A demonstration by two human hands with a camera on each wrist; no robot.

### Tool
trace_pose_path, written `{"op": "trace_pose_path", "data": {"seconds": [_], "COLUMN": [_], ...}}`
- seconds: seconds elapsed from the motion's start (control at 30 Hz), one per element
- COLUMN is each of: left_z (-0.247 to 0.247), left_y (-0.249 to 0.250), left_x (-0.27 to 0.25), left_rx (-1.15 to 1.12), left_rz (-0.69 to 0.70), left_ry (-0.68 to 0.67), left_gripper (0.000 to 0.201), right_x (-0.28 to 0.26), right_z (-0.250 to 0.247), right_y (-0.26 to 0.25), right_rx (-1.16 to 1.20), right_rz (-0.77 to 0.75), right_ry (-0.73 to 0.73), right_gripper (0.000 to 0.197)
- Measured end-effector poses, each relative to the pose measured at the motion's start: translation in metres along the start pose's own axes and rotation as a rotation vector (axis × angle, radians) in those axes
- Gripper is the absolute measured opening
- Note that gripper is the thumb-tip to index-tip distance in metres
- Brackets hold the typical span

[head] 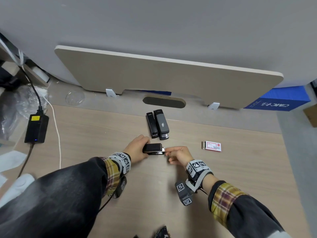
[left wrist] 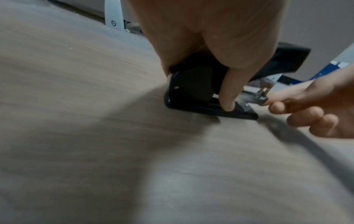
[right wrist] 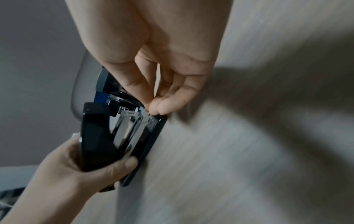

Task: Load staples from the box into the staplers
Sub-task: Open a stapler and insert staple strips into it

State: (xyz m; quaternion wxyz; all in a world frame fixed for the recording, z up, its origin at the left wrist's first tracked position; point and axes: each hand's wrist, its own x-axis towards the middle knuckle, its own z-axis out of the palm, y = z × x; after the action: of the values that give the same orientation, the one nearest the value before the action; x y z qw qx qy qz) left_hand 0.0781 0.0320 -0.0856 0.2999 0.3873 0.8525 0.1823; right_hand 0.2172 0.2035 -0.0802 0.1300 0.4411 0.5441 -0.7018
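A small black stapler (head: 152, 148) lies on the wooden desk (head: 103, 134) in front of me, its top slightly raised. My left hand (head: 137, 146) grips its rear end, thumb on the base (left wrist: 228, 106). My right hand (head: 171, 152) pinches the metal front end of its magazine (left wrist: 264, 99) between thumb and fingertips (right wrist: 159, 106). The shiny magazine (right wrist: 128, 130) shows under the black cover (right wrist: 93, 136). Two more black staplers (head: 151, 124) (head: 162, 123) lie side by side further back. The white and red staple box (head: 212, 146) sits to the right, apart from both hands.
A black power adapter (head: 36, 128) and a white cable (head: 57, 131) lie at the desk's left. A beige divider panel (head: 163, 74) stands along the back, with a cable slot (head: 163, 101) below it. A blue box (head: 277, 100) is at the back right.
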Motion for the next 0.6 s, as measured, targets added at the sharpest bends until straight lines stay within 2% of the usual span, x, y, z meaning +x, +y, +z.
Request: {"op": "trace_pose_path", "data": {"seconds": [0.17, 0.27, 0.43, 0.6], "left_z": [-0.001, -0.003, -0.001, -0.004], "left_y": [-0.021, -0.021, -0.023, -0.021], "left_x": [-0.012, -0.010, -0.012, -0.012], "left_rx": [0.129, 0.178, 0.184, 0.197], "left_rz": [-0.070, -0.045, -0.044, -0.018], "left_ry": [0.064, 0.054, 0.082, 0.078], "left_gripper": [0.037, 0.038, 0.037, 0.036], "right_x": [0.003, 0.005, 0.005, 0.015], "right_z": [-0.018, -0.020, 0.019, 0.039], "right_y": [-0.003, -0.006, -0.011, -0.008], "right_rx": [0.003, -0.011, -0.055, 0.010], "right_rz": [-0.053, -0.066, -0.051, -0.035], "right_ry": [0.075, 0.061, -0.034, 0.030], "right_gripper": [0.029, 0.026, 0.029, 0.037]}}
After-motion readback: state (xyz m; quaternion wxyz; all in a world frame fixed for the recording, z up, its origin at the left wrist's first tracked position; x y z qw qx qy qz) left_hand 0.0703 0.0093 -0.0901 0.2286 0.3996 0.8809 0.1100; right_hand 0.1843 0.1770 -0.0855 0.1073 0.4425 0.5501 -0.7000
